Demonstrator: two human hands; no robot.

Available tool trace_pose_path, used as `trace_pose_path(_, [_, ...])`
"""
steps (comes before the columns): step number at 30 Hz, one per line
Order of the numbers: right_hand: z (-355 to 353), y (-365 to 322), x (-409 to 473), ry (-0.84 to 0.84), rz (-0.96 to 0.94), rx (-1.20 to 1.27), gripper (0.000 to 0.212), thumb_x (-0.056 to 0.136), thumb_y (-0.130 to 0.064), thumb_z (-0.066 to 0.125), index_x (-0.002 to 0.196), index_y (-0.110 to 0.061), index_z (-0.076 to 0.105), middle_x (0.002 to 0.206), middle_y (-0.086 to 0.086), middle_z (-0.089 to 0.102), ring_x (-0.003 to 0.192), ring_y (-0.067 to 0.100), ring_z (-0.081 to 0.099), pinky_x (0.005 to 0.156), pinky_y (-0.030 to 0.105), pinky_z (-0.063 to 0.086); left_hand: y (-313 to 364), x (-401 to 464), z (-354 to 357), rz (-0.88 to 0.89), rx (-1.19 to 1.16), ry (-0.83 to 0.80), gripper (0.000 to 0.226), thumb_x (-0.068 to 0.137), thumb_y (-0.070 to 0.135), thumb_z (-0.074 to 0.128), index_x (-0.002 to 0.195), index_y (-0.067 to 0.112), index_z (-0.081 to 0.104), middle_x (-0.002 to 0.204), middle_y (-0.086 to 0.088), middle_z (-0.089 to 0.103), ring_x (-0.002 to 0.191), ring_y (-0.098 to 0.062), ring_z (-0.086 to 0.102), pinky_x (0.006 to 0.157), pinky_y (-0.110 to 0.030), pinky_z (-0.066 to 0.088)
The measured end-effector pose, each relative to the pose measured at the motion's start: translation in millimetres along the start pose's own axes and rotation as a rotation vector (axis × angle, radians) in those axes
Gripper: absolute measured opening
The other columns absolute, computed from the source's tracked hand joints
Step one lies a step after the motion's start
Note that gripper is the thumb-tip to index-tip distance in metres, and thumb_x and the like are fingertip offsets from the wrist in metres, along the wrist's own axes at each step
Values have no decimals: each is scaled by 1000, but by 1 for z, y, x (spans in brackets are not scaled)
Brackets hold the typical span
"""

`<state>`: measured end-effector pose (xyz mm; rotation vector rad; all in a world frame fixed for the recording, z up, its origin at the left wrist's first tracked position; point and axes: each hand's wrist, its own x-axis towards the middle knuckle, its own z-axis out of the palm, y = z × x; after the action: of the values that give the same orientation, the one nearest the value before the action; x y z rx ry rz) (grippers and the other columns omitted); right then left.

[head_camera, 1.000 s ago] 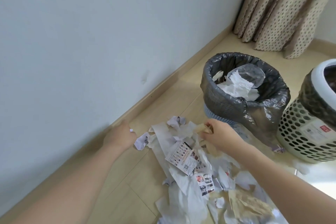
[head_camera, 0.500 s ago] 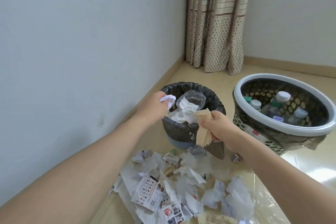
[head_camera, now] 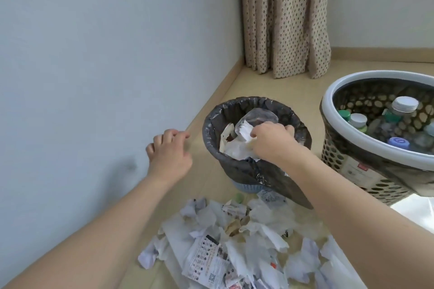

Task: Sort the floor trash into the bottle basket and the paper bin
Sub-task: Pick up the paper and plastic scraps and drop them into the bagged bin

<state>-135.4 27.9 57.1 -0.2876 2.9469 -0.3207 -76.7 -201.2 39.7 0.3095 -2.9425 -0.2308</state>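
The paper bin (head_camera: 212, 124), lined with a black bag, stands on the floor by the wall and holds white crumpled paper (head_camera: 234, 149). My right hand (head_camera: 270, 141) reaches down into its mouth; its curled fingers grip a tan paper scrap (head_camera: 250, 145) that peeks out under the palm. My left hand (head_camera: 170, 152) hovers left of the bin, fingers loosely curled and holding nothing. The bottle basket (head_camera: 328, 110), white-rimmed, sits to the right with several capped bottles (head_camera: 405, 104) inside. A pile of torn paper (head_camera: 253, 230) lies on the floor in front of the bin.
A printed leaflet (head_camera: 206, 258) lies at the near edge of the pile. The wall (head_camera: 105, 54) runs close along the left. A dotted curtain (head_camera: 284, 19) hangs in the far corner. Bare wooden floor (head_camera: 288, 88) shows behind the bin and the basket.
My right hand carried the tan scrap from the bin's near rim down into it. My left hand let go of its white scrap and drew back to the left of the bin.
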Motion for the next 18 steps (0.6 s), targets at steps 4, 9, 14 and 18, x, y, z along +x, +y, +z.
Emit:
trace_pose_path(4, [19,-24,-16,285,-150,-49,39,90,-20,49,129,-21,54,136,1,49,128,27,41,109,45,21,-97,-35,29,-301,-163,-162,39,86,14,52,124,19,55,124,-8,56,115,-31,53,97,-40,43])
trace_pose_path(9, [68,-79,-62,472,-615,215,26,83,-13,49,103,-13,66,107,3,61,96,27,57,83,41,45,-157,-128,81,-495,-154,-609,49,89,27,58,134,14,43,127,-10,52,101,-24,55,77,-27,43])
trace_pose_path(14, [151,-124,-83,-67,-565,214,33,90,-19,46,121,-15,55,115,5,57,100,29,55,80,37,47,-159,-181,115,-401,-163,-506,17,95,31,48,108,20,46,91,6,38,89,-22,53,66,-31,43])
trace_pose_path(18, [196,-133,-75,-311,-321,-13,45,92,-33,50,131,-12,42,129,9,48,113,30,49,89,37,44,-167,-194,128,-441,-268,-382,13,94,28,50,94,18,41,97,-2,52,86,-29,57,65,-35,45])
